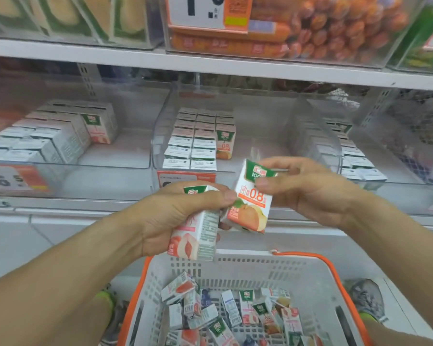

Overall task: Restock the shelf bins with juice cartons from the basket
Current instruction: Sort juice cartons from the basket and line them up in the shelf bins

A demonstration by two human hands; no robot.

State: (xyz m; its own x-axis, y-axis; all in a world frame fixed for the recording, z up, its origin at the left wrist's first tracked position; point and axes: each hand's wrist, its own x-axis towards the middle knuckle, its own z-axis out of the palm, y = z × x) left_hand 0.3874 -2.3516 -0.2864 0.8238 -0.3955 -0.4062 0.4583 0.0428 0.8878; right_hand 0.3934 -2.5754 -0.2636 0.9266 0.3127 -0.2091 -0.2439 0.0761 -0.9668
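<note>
My left hand (175,213) grips a peach juice carton (194,238) upright above the basket. My right hand (308,191) pinches an orange juice carton (250,201), tilted, right beside the peach one. Both sit in front of the middle clear shelf bin (245,156), which holds rows of orange cartons (198,143) on its left half. The left bin (125,156) holds peach cartons (68,136); the right bin (408,171) holds more cartons (355,158). Below, the grey basket with orange rim (260,265) contains several loose mixed cartons (235,313).
A white shelf board (210,63) runs above the bins, carrying clear bins of sausages (323,28) and green packs (85,18). Price tags (185,177) hang on the bin fronts. My shoes (368,300) stand beside the basket on the tiled floor.
</note>
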